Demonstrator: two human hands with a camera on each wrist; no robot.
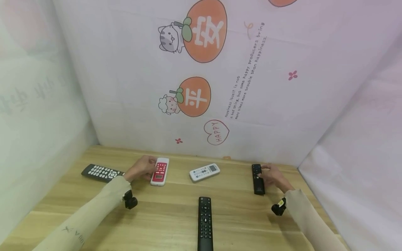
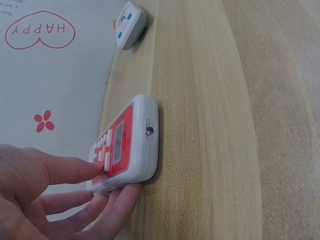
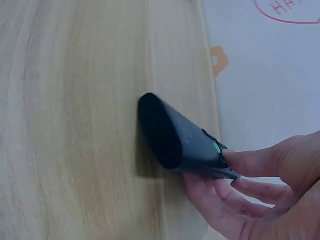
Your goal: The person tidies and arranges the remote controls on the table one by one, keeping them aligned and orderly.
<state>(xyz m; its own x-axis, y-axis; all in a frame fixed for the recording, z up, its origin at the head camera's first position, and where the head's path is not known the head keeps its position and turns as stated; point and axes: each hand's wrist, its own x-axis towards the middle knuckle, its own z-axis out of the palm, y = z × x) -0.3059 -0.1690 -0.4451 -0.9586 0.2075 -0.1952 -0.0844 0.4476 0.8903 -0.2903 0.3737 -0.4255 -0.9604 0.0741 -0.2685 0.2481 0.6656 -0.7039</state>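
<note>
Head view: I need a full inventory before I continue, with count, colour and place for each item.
Wood-grain table: one, light brown, below
White smooth walls: three, white, left, back and right; back one has orange and red prints
Black remote with pale buttons: one, black, far left
Red-faced white remote: one, red and white, rear left
White remote with small screen: one, white, rear middle
Long black remote: one, black, front middle
Short black remote: one, black, rear right
Black wrist cameras: two, black, at wrists
Cream sleeves: two, cream, forearms
Left hand: one, bare, gripping red-faced white remote
Right hand: one, bare, gripping short black remote
</note>
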